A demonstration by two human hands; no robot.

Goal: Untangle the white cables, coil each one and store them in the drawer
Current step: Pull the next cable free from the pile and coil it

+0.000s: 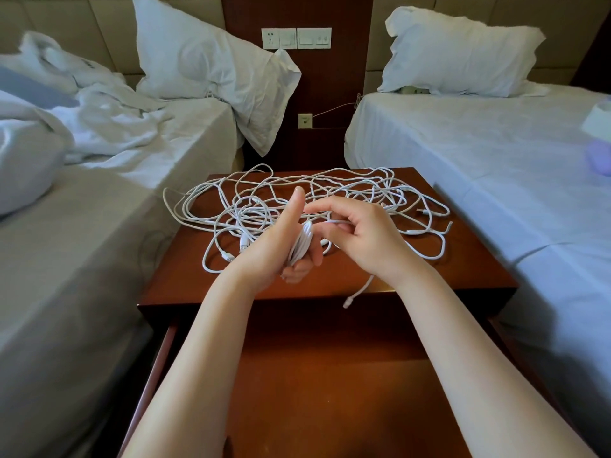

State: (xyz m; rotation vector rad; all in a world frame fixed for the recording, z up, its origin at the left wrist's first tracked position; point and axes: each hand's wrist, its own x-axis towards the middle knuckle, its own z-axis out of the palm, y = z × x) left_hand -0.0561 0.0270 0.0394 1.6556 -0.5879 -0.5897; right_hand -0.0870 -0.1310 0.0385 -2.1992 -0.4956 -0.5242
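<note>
A tangle of white cables (330,196) sprawls across the top of a brown wooden nightstand (463,269). My left hand (277,246) stands over its front, thumb pointing up, with a coil of white cable (302,241) wound round its fingers. My right hand (360,233) pinches the strand that leads into that coil, just to the right of it. One loose cable end with a plug (348,302) hangs over the nightstand's front edge. Below my forearms the drawer (330,391) is pulled out and open.
An unmade bed (99,193) with a rumpled duvet and a pillow flanks the nightstand on the left. On the right is a made bed (496,160) with a pillow. Wall switches and sockets (296,38) sit on the wood panel behind.
</note>
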